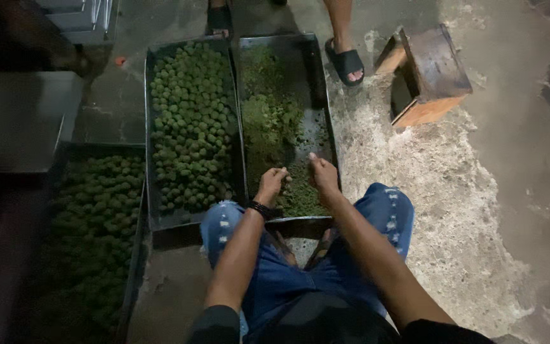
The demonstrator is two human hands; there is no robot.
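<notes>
I sit with my knees in blue jeans at the near end of a dark metal tray that holds loose green crumbled matter. My left hand, a dark band on its wrist, is curled over the green heap at the tray's near end. My right hand is beside it, fingers closed around a pinch of the green matter. The two hands are a short gap apart over the same heap.
A second metal tray to the left is filled with small green balls. A third tray of green balls lies at lower left. Another person's sandalled foot stands beyond the trays. A wooden box sits on the rough concrete floor.
</notes>
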